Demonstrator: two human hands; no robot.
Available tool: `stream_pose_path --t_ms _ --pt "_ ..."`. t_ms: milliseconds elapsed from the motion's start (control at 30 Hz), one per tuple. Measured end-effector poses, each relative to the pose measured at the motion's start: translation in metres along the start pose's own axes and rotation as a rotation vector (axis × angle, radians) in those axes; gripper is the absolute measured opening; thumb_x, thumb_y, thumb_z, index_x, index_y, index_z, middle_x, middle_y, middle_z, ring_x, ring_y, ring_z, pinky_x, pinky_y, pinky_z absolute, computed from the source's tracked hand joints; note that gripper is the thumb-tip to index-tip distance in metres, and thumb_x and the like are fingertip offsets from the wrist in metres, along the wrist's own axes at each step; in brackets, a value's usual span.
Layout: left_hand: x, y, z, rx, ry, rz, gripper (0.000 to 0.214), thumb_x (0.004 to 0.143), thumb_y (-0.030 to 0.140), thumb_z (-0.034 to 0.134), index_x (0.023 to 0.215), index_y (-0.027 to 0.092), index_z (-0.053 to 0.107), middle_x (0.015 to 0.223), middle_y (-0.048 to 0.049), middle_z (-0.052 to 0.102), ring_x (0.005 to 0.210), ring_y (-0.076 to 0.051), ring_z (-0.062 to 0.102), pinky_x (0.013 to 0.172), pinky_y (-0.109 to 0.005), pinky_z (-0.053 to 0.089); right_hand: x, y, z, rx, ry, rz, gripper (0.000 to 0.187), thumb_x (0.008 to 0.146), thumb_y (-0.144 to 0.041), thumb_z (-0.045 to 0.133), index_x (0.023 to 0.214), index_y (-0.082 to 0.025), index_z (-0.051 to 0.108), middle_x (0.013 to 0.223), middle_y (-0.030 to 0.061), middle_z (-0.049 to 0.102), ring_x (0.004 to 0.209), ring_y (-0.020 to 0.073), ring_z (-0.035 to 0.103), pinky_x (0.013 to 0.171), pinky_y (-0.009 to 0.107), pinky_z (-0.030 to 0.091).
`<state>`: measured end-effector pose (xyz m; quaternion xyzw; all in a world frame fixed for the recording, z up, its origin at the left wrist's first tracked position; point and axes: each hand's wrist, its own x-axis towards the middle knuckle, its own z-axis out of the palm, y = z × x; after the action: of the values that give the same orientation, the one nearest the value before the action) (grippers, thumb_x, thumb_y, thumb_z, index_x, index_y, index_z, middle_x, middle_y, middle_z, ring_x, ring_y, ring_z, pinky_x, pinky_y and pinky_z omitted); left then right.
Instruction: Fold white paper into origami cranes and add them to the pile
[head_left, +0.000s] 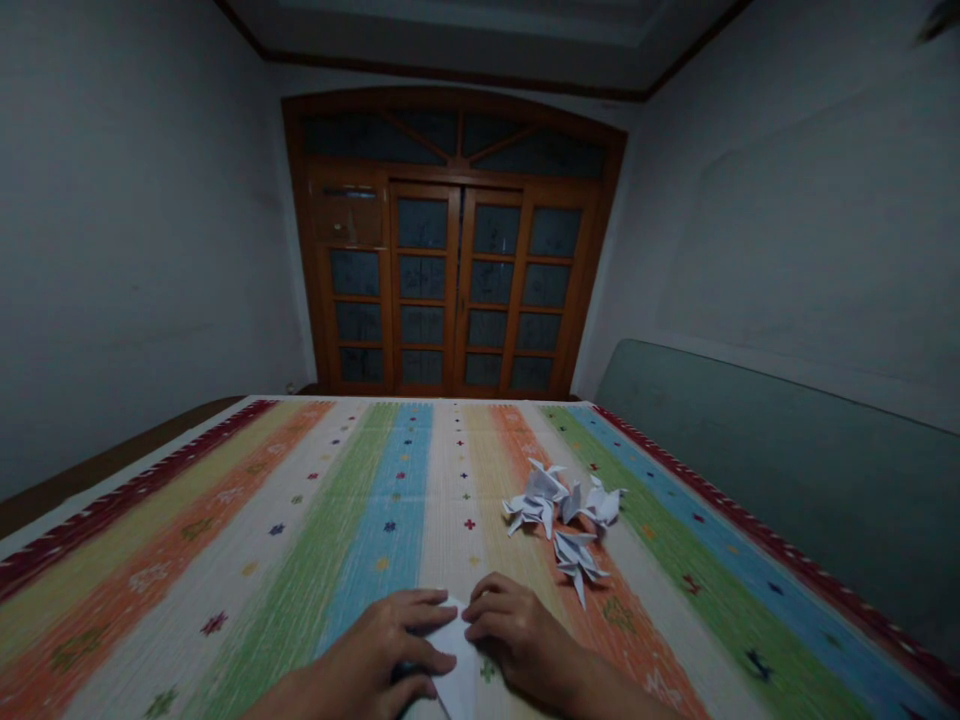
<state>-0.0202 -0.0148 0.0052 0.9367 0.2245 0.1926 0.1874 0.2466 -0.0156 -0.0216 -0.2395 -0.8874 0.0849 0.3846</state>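
A folded piece of white paper (459, 655) lies on the striped tablecloth at the near edge of the view, its narrow end pointing away from me. From the left, my left hand (386, 640) reaches over it, fingers and thumb holding its left side. My right hand (517, 630) has its fingers curled and pinched at the paper's upper right edge. The fingertips of both hands are close together, and they hide part of the paper.
Several folded white paper cranes (574, 535) lie in a cluster to the right, beyond my right hand. The striped tablecloth (300, 560) covers the table. A green padded-looking panel (772, 450) runs along the right side, and wooden glazed doors (457, 280) stand at the back.
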Motion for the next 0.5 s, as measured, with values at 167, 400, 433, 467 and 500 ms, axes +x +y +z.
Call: stream_pose_path --t_ms 167,400,433,467,500 --pt "0.007 0.004 0.001 0.149 0.062 -0.010 0.032 0.091 0.028 0.075 0.123 0.034 0.073 0.137 -0.0070 0.070 0.129 -0.034 0.062 0.104 -0.053 0.054 0.003 -0.002 0.001 -0.116 -0.038 0.045 0.027 0.089 -0.001 0.055 0.095 -0.019 0.074 0.098 0.0086 0.079 0.100 0.0256 0.065 0.083 0.037 0.059" --pt "0.007 -0.002 0.017 0.412 0.211 -0.120 0.036 0.088 0.022 0.075 0.123 0.028 0.072 0.129 -0.0109 0.075 0.116 -0.039 0.071 0.093 -0.060 0.059 0.015 -0.019 -0.018 -0.052 -0.285 0.163 0.056 0.082 -0.004 0.055 0.137 -0.013 0.063 0.142 0.0147 0.064 0.142 0.0315 0.048 0.119 0.051 0.042" --pt "0.007 -0.002 0.018 0.430 0.225 -0.128 0.036 0.087 0.022 0.076 0.122 0.028 0.072 0.127 -0.0107 0.076 0.114 -0.039 0.072 0.093 -0.060 0.060 0.016 -0.020 -0.021 -0.046 -0.307 0.182 0.058 0.082 -0.004 0.054 0.139 -0.013 0.062 0.144 0.0143 0.062 0.144 0.0316 0.046 0.119 0.051 0.042" --pt "0.007 -0.002 0.019 0.441 0.237 -0.131 0.036 0.086 0.022 0.077 0.121 0.028 0.073 0.126 -0.0105 0.076 0.113 -0.039 0.072 0.092 -0.060 0.060 0.016 -0.021 -0.022 -0.041 -0.322 0.195 0.060 0.081 -0.004 0.054 0.140 -0.013 0.061 0.146 0.0144 0.060 0.144 0.0320 0.045 0.119 0.051 0.042" --pt "0.007 -0.002 0.019 0.447 0.247 -0.129 0.036 0.086 0.023 0.077 0.121 0.028 0.073 0.125 -0.0103 0.076 0.112 -0.038 0.073 0.091 -0.059 0.061 0.016 -0.021 -0.023 -0.038 -0.330 0.202 0.062 0.079 -0.005 0.055 0.141 -0.012 0.060 0.147 0.0147 0.059 0.145 0.0325 0.045 0.119 0.052 0.042"
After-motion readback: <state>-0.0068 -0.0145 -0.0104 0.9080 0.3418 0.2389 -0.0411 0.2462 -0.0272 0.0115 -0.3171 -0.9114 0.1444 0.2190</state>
